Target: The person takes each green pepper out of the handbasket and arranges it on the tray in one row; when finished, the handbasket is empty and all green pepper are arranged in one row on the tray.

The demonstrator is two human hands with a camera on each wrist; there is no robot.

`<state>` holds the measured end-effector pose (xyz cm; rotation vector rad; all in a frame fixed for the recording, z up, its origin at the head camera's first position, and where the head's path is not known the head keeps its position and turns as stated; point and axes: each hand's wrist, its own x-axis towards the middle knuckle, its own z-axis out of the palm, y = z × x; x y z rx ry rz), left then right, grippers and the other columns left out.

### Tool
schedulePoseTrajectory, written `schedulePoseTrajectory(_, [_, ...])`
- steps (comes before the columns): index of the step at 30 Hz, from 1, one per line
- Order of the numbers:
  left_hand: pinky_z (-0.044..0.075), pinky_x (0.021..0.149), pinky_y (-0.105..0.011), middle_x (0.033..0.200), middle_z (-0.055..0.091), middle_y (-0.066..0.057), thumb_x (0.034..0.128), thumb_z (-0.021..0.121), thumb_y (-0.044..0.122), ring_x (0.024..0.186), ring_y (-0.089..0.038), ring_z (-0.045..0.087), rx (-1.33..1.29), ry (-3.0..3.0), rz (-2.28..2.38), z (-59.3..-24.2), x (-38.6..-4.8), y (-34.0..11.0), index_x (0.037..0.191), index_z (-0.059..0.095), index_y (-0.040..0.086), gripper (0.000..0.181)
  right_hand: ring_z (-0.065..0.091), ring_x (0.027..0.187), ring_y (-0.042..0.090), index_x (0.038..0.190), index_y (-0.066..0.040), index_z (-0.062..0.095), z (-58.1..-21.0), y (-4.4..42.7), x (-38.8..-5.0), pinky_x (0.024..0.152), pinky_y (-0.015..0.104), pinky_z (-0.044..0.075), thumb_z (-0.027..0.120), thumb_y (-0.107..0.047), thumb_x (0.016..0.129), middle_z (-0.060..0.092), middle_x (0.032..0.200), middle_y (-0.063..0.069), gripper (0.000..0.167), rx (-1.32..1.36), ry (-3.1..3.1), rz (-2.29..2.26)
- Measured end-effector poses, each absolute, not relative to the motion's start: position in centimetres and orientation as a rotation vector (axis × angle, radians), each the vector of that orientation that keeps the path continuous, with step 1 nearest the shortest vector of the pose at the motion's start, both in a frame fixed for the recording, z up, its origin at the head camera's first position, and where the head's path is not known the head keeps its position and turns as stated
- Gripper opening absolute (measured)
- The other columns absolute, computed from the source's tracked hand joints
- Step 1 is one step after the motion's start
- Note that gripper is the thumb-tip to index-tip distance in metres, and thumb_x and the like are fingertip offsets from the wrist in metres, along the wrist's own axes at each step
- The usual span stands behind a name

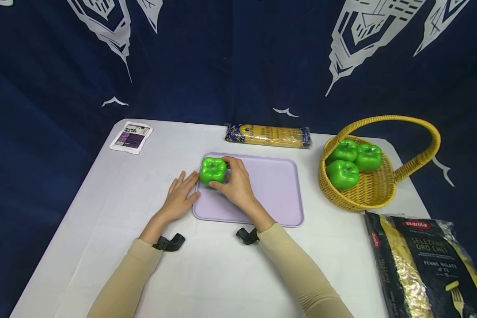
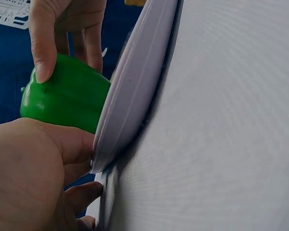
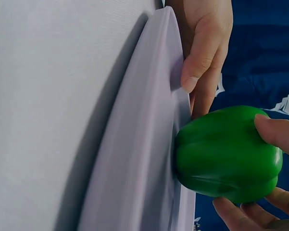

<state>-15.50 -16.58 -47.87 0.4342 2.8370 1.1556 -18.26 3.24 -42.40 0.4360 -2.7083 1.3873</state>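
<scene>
Pepper [image 1: 213, 171], green, on lilac tray [image 1: 274, 190]; right hand [image 1: 238, 183] gripping it, left hand [image 1: 179, 198], fingers extended, at tray's edge.

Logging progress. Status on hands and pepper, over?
Right hand grips green bell pepper at far left corner of lilac tray. Left hand at tray's left rim. Nothing visibly in the way.

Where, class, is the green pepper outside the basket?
In the head view, the green pepper is left of centre, at the far-left corner of the lilac tray, in the right grip.
</scene>
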Motion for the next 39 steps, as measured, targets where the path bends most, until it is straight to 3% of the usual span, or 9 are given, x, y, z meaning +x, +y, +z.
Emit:
schedulePoseTrajectory(15, [-0.005, 0.119, -0.061, 0.159, 0.027, -0.021, 0.0968, 0.051, 0.016, 0.150, -0.045, 0.003, 0.440, 2.830, 1.156, -48.1, -15.6, -16.0, 0.151, 0.033, 0.000, 0.059, 0.051, 0.126, 0.032, 0.143, -0.002, 0.043, -41.7, 5.1, -17.7, 0.098, 0.041, 0.052, 0.085, -0.026, 0.076, 0.048, 0.139, 0.017, 0.083, 0.451, -2.707, 1.347])
schedulePoseTrajectory(22, [-0.005, 0.120, -0.059, 0.158, 0.027, -0.021, 0.0973, 0.051, 0.017, 0.150, -0.044, 0.003, 0.432, 2.836, 1.135, -48.2, -15.5, -15.9, 0.151, 0.032, 0.001, 0.059, 0.044, 0.138, 0.031, 0.148, -0.008, 0.039, -40.8, 7.2, -16.8, 0.112, 0.052, 0.038, 0.080, -0.037, 0.081, 0.044, 0.150, 0.014, 0.084, 0.536, -2.719, 1.219])
schedulePoseTrajectory(30, [-0.005, 0.120, -0.058, 0.159, 0.027, -0.020, 0.0980, 0.050, 0.016, 0.151, -0.042, 0.003, 0.436, 2.837, 1.108, -48.1, -15.5, -16.1, 0.151, 0.031, 0.000, 0.059, 0.041, 0.139, 0.031, 0.148, -0.008, 0.038, -40.1, 12.1, -15.7, 0.114, 0.053, 0.033, 0.081, -0.035, 0.080, 0.042, 0.151, 0.015, 0.085, 0.488, -2.690, 1.152])
schedulePoseTrajectory(39, [-0.005, 0.120, -0.058, 0.159, 0.026, -0.021, 0.0985, 0.050, 0.016, 0.150, -0.043, 0.001, 0.424, 2.838, 1.099, -47.9, -15.4, -16.6, 0.151, 0.030, -0.002, 0.059, 0.048, 0.129, 0.039, 0.144, -0.003, 0.043, -38.9, 19.3, -14.8, 0.106, 0.056, 0.040, 0.084, -0.027, 0.077, 0.049, 0.142, 0.020, 0.083, 0.265, -2.584, 1.045])
